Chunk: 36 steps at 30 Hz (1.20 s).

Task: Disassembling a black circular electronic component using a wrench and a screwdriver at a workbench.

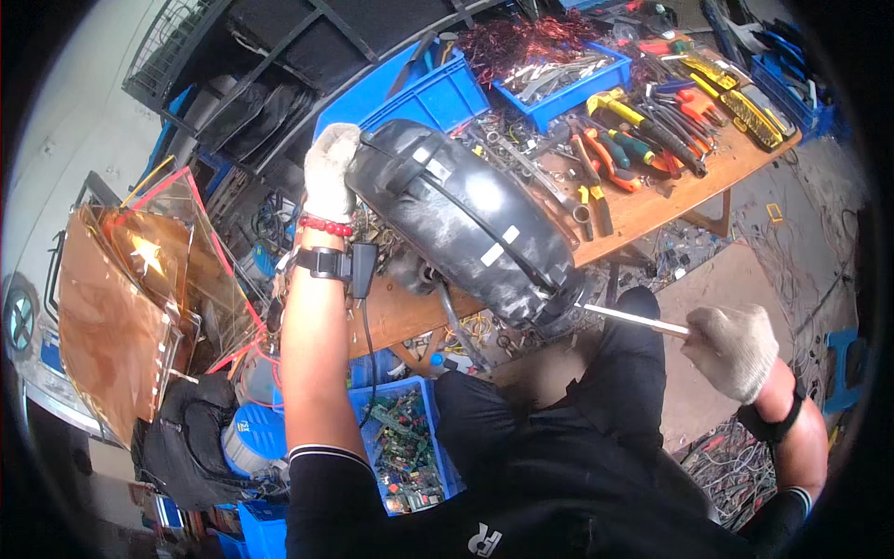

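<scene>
A bulky black tank-like housing (456,210) with a seam-like ridge and white label patches lies at a slant on the near edge of the workbench. My left hand (331,172), in a pale work glove, is pressed closed against the housing's upper left end; the fingertips are partly hidden. My right hand (734,349), gloved too, is wrapped round the end of a screwdriver (633,319) with a long light metal shaft. Its handle is hidden in the glove. The shaft's tip reaches the lower right end of the housing; whether it touches cannot be made out.
Pliers and other hand tools (652,130) crowd the wooden bench (605,244). Behind stand a blue crate (438,98) and a blue tray (587,102) of metal parts. A blue bin (405,447) of circuit boards is by my legs. Copper-coloured sheets (116,317) lean at left.
</scene>
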{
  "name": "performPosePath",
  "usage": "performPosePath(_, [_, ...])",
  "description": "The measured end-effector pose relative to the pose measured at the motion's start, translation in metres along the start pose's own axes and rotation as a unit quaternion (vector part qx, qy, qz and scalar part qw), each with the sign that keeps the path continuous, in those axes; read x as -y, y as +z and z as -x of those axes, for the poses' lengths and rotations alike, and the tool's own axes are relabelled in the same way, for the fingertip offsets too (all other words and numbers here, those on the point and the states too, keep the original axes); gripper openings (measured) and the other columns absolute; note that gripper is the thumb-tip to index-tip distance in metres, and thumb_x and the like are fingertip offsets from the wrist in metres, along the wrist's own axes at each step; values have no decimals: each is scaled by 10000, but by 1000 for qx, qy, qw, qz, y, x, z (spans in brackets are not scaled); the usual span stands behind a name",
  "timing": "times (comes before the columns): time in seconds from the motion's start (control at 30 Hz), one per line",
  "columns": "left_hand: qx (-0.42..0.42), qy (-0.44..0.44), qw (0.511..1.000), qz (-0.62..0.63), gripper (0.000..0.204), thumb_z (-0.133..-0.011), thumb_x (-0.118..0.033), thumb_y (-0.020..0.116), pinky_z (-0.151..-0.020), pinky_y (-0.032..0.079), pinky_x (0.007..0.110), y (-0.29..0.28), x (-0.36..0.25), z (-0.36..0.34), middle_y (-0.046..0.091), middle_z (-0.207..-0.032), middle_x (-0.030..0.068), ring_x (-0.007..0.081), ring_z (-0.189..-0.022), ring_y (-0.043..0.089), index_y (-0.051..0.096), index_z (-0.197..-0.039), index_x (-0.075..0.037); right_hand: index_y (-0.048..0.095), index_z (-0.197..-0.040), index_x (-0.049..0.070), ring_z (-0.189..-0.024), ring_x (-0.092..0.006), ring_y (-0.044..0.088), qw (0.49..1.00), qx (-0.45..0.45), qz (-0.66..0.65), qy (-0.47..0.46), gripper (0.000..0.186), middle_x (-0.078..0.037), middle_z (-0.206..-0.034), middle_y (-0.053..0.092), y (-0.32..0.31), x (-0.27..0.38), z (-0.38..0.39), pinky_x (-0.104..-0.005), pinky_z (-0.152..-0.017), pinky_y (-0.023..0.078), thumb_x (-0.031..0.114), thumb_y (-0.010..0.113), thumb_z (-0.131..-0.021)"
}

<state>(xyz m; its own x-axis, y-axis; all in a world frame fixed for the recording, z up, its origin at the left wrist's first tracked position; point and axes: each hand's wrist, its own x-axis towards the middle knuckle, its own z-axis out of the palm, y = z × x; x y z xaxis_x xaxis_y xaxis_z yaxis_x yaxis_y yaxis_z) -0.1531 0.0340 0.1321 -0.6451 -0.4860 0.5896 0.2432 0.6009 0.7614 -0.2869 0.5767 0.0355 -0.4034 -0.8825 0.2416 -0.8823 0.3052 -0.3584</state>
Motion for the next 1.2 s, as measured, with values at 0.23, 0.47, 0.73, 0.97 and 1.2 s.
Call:
performPosePath(0.23, [-5, -53, 993, 103, 123, -928, -155, 700, -762, 491, 247, 9, 1, -5, 671, -916, -12, 98, -823, 601, 708, -999, -56, 674, -1007, 93, -746, -393, 692, 987, 58, -146, 38, 348, -132, -795, 689, 43, -25, -4, -471, -643, 544, 386, 785, -855])
performPosePath(0.47, [12, -20, 1000, -18, 108, -908, -132, 712, -724, 490, 247, -12, -11, -10, 687, -881, -6, 96, -784, 606, 714, -979, -52, 690, -990, 78, -796, -341, 737, 988, 53, -99, 109, 261, -122, -816, 730, -39, 5, 7, -416, -696, 575, 152, 803, -767])
performPosePath(0.73, [-1, -26, 1000, 8, 122, -930, -130, 681, -767, 520, 272, -11, -6, -17, 697, -921, 29, 129, -831, 638, 718, -1008, -43, 709, -959, 56, -687, -302, 704, 985, 33, -75, 150, 318, -110, -750, 692, -53, -21, 59, -368, -629, 540, 99, 810, -660])
performPosePath(0.97, [-20, -28, 999, -25, 141, -943, -130, 660, -783, 531, 272, -15, -1, -19, 692, -953, 36, 134, -853, 640, 703, -1043, -41, 740, -977, 45, -658, -273, 670, 991, 8, -46, 122, 330, -108, -751, 676, -69, -32, 79, -354, -608, 498, 229, 807, -711])
performPosePath(1.2, [-10, -21, 1000, -13, 157, -951, -144, 678, -785, 531, 270, -16, -2, -15, 704, -957, 41, 134, -846, 647, 713, -1060, -35, 726, -1038, 43, -668, -280, 668, 980, 36, -103, 164, 331, -101, -776, 674, -62, 7, 28, -351, -626, 512, 291, 794, -830])
